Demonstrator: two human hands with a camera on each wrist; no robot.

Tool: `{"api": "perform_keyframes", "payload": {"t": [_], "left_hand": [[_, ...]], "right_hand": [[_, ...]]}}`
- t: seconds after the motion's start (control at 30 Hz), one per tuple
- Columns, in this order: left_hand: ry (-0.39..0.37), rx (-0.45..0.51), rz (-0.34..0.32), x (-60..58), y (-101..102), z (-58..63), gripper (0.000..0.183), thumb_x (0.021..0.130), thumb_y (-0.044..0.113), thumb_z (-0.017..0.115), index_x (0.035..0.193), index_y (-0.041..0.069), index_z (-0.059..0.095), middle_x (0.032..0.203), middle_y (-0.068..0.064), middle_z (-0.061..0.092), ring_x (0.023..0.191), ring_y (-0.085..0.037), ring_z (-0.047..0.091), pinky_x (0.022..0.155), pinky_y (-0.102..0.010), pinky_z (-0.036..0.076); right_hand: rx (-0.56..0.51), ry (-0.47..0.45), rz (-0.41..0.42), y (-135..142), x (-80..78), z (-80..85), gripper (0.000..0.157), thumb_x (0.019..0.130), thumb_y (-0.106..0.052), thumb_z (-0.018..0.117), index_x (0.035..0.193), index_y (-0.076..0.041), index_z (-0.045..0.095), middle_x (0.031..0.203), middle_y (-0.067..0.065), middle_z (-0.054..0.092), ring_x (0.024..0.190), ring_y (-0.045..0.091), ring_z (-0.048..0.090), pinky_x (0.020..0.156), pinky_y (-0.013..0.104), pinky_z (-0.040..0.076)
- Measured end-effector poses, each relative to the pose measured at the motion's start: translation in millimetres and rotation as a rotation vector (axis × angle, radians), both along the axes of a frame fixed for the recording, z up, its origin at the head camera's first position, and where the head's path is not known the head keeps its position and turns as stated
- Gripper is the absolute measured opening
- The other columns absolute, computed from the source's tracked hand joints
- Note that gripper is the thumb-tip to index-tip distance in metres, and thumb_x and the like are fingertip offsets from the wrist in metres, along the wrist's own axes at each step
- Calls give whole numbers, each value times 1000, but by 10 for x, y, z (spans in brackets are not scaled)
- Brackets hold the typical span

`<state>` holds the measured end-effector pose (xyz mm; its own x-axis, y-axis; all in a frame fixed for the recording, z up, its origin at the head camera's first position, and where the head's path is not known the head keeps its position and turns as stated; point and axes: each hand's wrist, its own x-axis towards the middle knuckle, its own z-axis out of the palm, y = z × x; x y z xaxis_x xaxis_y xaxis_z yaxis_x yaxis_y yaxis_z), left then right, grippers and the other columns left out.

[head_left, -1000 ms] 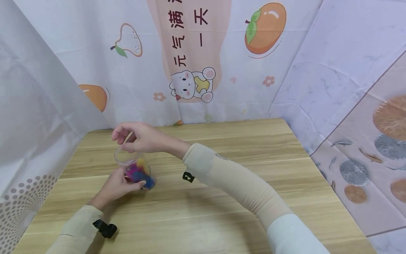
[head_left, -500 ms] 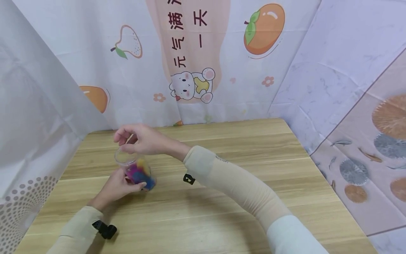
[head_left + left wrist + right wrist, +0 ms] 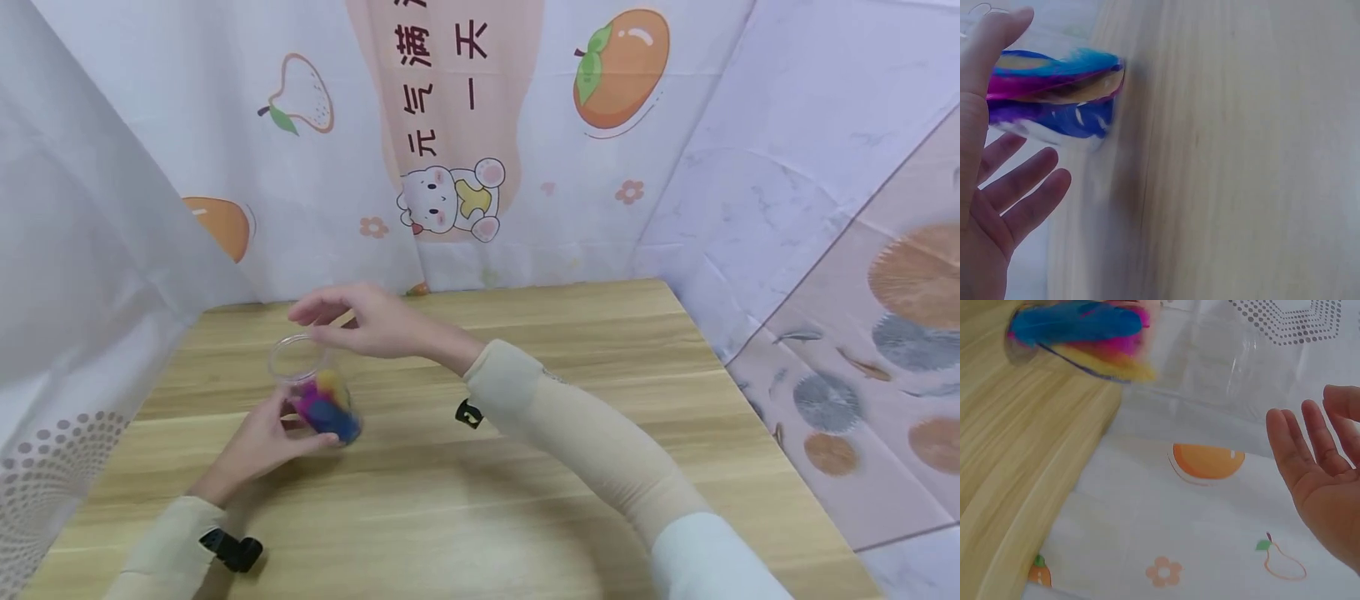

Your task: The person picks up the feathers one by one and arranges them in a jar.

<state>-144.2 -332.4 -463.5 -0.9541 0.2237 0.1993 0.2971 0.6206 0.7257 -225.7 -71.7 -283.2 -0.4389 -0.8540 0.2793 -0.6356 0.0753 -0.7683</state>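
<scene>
A clear plastic cup stands on the table, holding several coloured feathers in blue, magenta and yellow. In the left wrist view, purple and brown show among the feathers too. My left hand is around the cup's near left side, thumb low by its base. The fingers are spread, and most appear apart from the cup wall. Above and right of the cup rim hovers my right hand, its fingers loosely bent with nothing between them in the right wrist view.
The wood-grain table spans the space under both hands. A printed curtain hangs behind its far edge, and more cloth walls stand at the sides. Black wrist cameras sit on both sleeves.
My right hand has shifted right, away from over the cup's rim. The left hand has drawn slightly back to the left, and the cup stays nearly in place.
</scene>
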Motion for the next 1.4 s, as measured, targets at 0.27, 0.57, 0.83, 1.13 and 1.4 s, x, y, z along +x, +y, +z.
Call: {"api": "perform_keyframes", "payload": {"t": [0.27,0.57,0.83,1.13,1.4], "left_hand": [[69,14,44,80,-64,340,87,75,14,93,145,9,43,134,-14,58,114,0,54,92,-17,50],[365,61,77,154,35,996,85,69,-12,86,145,1,48,144,-15,53,130,2,46,105,-10,35],[723,-181,-1,132,531,1544,59,96,45,68,135,1,62,141,-20,57,139,-33,46,118,-34,31],[544,-497,111,-23,1107,1524,73,100,54,56,151,3,44,152,-27,42,146,-42,31,117,-55,30],[519,-656,184,-311,1441,1206,68,101,50,53,154,8,43,154,-27,40,146,-46,27,121,-58,18]], "right_hand": [[25,95,-114,517,-80,47,35,101,-7,62,136,-1,60,137,9,63,122,11,58,97,22,50],[-12,354,-259,1269,-42,117,36,99,-7,66,134,0,61,134,10,65,128,21,56,108,33,44],[-11,499,-492,1924,26,2,37,97,-11,70,132,-1,64,135,12,63,127,25,57,109,40,43],[237,540,-660,2313,-2,-225,46,100,-23,67,139,-2,58,144,19,54,136,37,47,114,52,35],[386,477,-683,2643,-120,-547,52,104,-26,61,145,4,50,151,27,43,143,46,33,118,58,24]]}}
